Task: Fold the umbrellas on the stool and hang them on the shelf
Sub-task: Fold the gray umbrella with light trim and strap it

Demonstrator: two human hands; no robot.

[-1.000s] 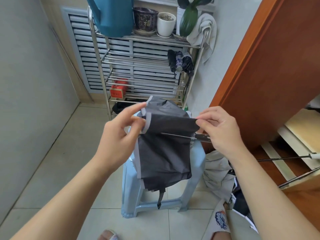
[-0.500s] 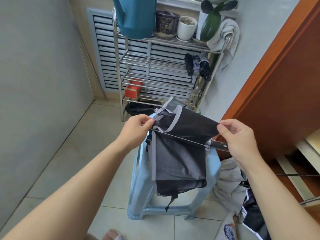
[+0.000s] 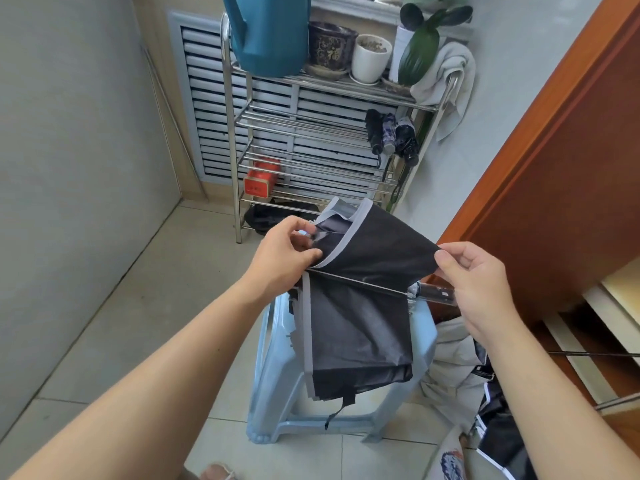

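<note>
Left hand (image 3: 284, 251): we pinch the grey-edged end of a panel of the umbrella (image 3: 360, 306) between thumb and fingers, closed tight on the cloth.
Right hand (image 3: 478, 285): our thumb and forefinger nip the panel's opposite corner; the lower fingers curl around the shaft.
Umbrella: black, half folded, held above the stool (image 3: 424, 336), its lower folds hanging toward 6 o'clock.
Shelf (image 3: 311, 123): at 12 o'clock, with folded umbrellas (image 3: 391, 133) hanging at its right end.
</note>
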